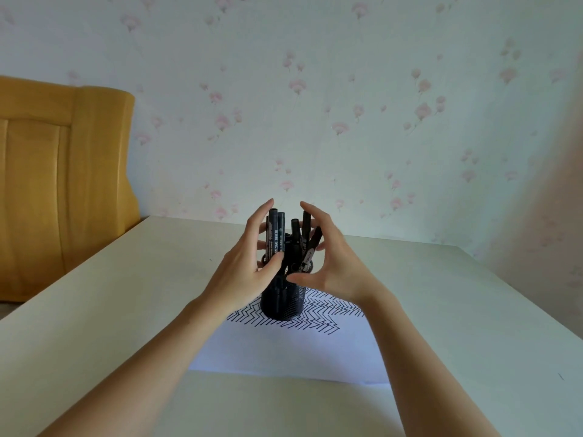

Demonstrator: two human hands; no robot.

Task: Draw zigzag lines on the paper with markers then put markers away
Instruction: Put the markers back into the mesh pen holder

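Note:
A black mesh pen holder [283,305] stands on the far part of a white paper [284,351] covered there with black zigzag lines [318,316]. Several black markers [277,234] stand upright in the holder. My left hand [249,263] cups the left side of the bundle, its thumb pressing on a marker and its fingers curled behind. My right hand [331,263] is spread around the right side, fingers touching the leaning markers and thumb near the holder's rim.
The paper lies on a pale table [110,310] that runs back to a flowered wall. A yellow wooden headboard [63,184] stands beyond the table's left edge. A small dark mark [560,376] is on the table at the right.

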